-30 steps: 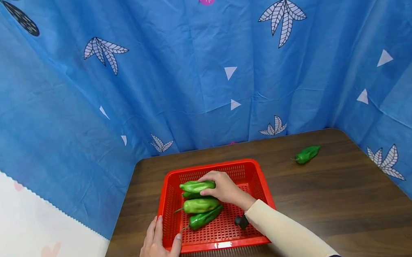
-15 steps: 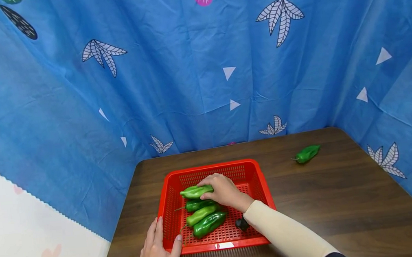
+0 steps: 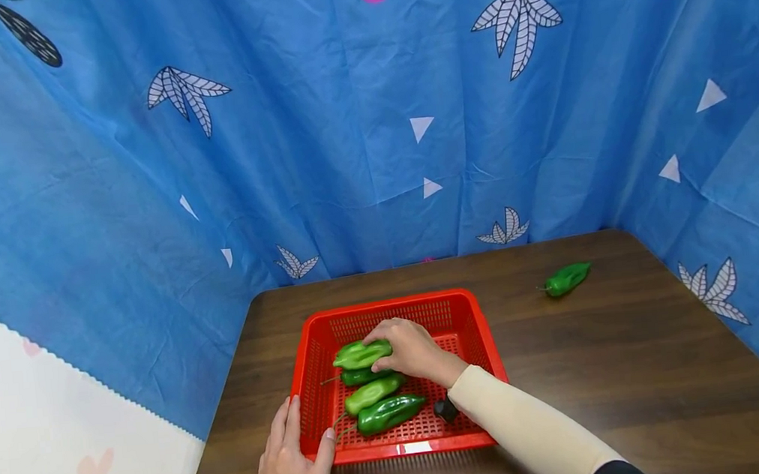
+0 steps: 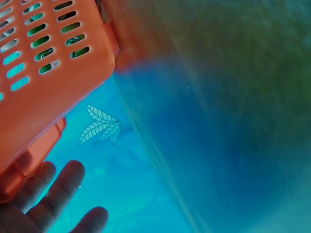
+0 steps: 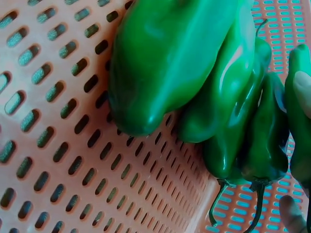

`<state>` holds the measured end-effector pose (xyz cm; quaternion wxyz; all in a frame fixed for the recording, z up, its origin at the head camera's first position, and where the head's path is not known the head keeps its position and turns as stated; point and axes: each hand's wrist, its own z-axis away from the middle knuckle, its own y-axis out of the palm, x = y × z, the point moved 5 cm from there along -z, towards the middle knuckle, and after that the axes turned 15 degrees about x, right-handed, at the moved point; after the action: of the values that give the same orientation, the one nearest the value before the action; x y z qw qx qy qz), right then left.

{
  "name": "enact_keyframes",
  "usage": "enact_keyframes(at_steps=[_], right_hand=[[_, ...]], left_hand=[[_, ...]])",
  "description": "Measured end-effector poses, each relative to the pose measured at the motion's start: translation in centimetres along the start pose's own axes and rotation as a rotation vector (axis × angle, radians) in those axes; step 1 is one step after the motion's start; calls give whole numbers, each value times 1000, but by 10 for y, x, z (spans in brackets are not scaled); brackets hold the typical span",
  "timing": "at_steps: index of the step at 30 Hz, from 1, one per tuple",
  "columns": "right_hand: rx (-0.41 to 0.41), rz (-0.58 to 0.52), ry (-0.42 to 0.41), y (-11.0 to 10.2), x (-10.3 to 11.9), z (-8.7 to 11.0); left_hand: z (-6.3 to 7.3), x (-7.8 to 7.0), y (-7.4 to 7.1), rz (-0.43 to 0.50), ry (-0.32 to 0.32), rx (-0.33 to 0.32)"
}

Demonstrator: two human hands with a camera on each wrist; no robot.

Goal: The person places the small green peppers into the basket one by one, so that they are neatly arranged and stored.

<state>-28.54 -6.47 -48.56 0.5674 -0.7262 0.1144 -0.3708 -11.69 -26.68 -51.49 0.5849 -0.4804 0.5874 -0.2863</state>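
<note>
My left hand [image 3: 291,463] rests at the near left corner of a red plastic basket [image 3: 388,305], its fingers along the outside. In the left wrist view, the fingers [image 4: 60,189] look fairly straight beside the basket's rim. Inside the basket, my right hand [image 3: 409,347] holds a light green pepper [image 3: 358,356] by its right end, low among the others. Just in front of it lie a dark green pepper [image 3: 358,377], a lighter one [image 3: 374,394] and a glossy dark one [image 3: 391,413]. Fingers and a green pepper [image 5: 297,141] show at the right wrist view's edge.
One more green pepper [image 3: 568,279] lies on the brown wooden table [image 3: 608,367], off to the far right. A blue patterned curtain [image 3: 372,155] hangs behind the table and along its sides. The dark wrist camera [image 3: 445,410] sits under my right forearm, inside the basket.
My right hand has lowered the light green pepper and shifted slightly toward me. The peppers in front have rolled and spread toward the basket's near side. My left hand has stayed put.
</note>
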Motion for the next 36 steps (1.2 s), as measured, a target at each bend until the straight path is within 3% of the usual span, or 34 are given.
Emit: enact_keyframes(at_steps=[11,21,36], right_hand=[[86,142,-57,4,7,-2],[147,177,-55,12,8,-1],[108,121,-67,10,7,2]], left_hand=[[-2,-1,-2,-2,6,0],[-1,-1,-1,-6,-19,20],[0,-2,-1,-7,3,12]])
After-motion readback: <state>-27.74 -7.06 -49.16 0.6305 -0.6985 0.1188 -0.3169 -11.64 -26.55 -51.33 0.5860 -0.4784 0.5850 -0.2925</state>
